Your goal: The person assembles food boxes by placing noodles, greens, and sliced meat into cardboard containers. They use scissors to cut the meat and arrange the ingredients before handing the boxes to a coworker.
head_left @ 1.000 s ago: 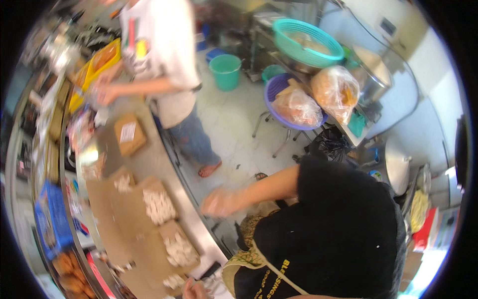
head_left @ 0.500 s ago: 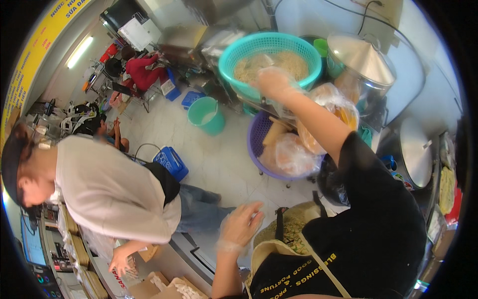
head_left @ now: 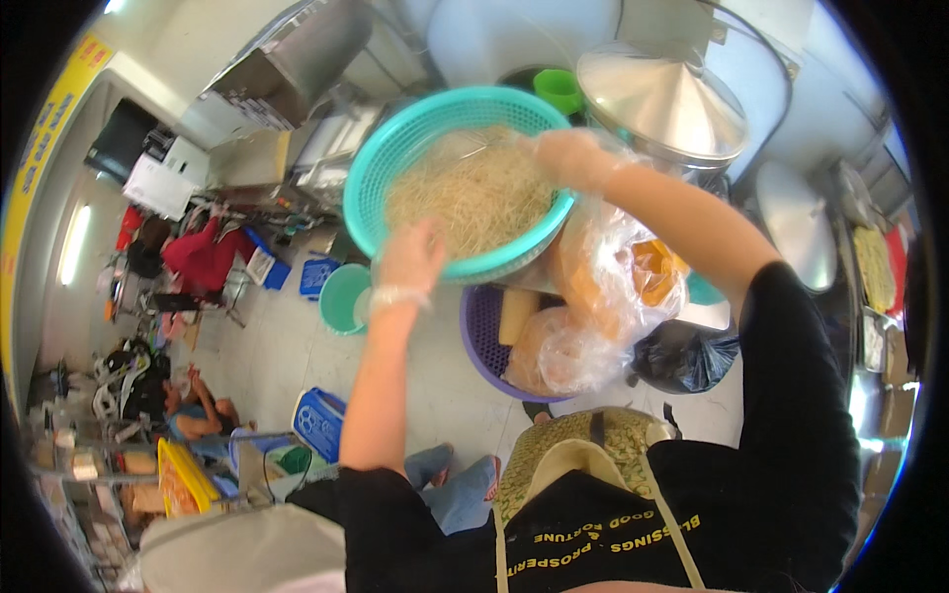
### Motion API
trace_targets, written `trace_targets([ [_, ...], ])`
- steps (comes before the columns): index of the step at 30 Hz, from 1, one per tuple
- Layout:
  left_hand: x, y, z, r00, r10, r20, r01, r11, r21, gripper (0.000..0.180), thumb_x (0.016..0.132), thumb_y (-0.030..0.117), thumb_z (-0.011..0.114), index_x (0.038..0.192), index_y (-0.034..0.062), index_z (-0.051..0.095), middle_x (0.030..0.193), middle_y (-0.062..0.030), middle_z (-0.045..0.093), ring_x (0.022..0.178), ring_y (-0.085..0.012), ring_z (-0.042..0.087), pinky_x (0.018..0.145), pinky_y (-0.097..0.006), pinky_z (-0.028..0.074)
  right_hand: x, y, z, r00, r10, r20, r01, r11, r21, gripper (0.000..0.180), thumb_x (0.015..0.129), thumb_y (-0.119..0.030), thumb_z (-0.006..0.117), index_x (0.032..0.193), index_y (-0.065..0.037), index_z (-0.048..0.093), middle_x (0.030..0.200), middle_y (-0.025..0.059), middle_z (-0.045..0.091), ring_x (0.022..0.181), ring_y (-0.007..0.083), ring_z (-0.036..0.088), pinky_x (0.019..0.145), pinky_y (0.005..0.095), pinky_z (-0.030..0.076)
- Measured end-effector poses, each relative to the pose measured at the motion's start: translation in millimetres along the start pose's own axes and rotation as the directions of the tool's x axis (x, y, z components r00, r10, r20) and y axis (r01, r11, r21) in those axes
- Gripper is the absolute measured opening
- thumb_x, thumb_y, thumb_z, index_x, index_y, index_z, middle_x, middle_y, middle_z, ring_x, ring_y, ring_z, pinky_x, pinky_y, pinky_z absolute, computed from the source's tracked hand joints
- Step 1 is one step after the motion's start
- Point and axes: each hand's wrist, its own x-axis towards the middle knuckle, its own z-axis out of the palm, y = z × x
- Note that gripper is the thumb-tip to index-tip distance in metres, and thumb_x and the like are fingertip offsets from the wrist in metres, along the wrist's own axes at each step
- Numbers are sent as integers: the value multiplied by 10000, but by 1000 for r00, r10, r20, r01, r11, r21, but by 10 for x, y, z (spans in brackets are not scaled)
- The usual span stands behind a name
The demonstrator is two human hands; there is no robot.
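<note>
A teal plastic colander basket (head_left: 363, 188) holds a heap of thin, pale, dry-looking strands (head_left: 465, 198). My left hand (head_left: 413, 259), in a clear plastic glove, is at the basket's near left rim with its fingers curled in. Whether they grip anything is hidden. Over the right side of the basket, my gloved right hand (head_left: 576, 160) is closed. Something thin and shiny shows beyond its fingertips above the strands, too blurred to name.
Below the basket, a purple basket (head_left: 474, 341) holds filled clear plastic bags (head_left: 563, 351). A large pot with a conical metal lid (head_left: 662, 104) stands at right. A green bucket (head_left: 344, 296) and black bag (head_left: 687, 356) are near. A co-worker's pale shirt (head_left: 242, 549) shows lower left.
My left hand has risen from near my apron to the basket's rim. My right hand stays over the basket, now at its right side. My view has shifted, and the co-worker sits lower in it.
</note>
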Motion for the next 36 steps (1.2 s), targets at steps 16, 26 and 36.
trace_targets([
  [16, 2070, -249, 938, 821, 157, 548, -309, 931, 196, 1354, 481, 111, 961, 1591, 189, 189, 1606, -142, 310, 1457, -380, 314, 1188, -485, 330, -583, 84, 558, 944, 229, -237, -79, 855, 513, 241, 838, -163, 571, 791, 21, 720, 777, 243, 695, 722, 363, 700, 640, 480, 568],
  [26, 1362, 688, 1544, 850, 371, 375, -408, 913, 21, 1101, 616, 89, 888, 1541, 135, 294, 1461, -152, 489, 1316, -343, 490, 1059, -488, 457, -345, 135, 584, 924, -287, 251, 375, 800, -469, 219, 790, -221, 726, 702, -21, 746, 746, 134, 728, 693, 262, 708, 598, 349, 563],
  [36, 1411, 789, 1523, 808, 411, 422, -421, 904, -74, 994, 682, 108, 841, 1526, 132, 315, 1431, -146, 509, 1274, -331, 518, 1014, -477, 487, -289, -127, 1250, 925, -377, 44, -21, 63, 998, 163, 768, -246, 701, 750, -84, 708, 686, 56, 670, 592, 213, 621, 527, 395, 487],
])
